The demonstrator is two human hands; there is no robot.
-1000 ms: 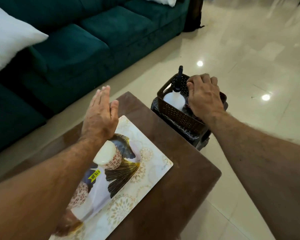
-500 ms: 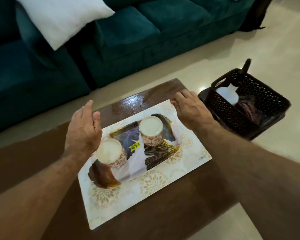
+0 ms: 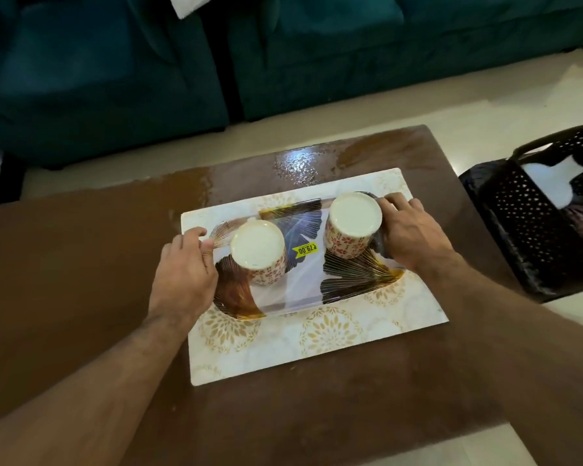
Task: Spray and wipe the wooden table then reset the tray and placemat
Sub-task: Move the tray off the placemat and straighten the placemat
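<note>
Wooden table point(image 3: 81, 264) shows wet streaks at its far edge, so the wiping looks done and the reset is in hand. Left hand point(image 3: 182, 274) and right hand point(image 3: 411, 237) each curl round an end of the tray point(image 3: 350, 280), which sits on the placemat point(image 3: 317, 348) carrying two upturned cups point(image 3: 258, 250). Next, I judge, squaring it gently.

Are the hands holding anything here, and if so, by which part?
The tray, by its two short ends: the left hand grips the left rim, the right hand the right rim. The two cups are not touched.
</note>
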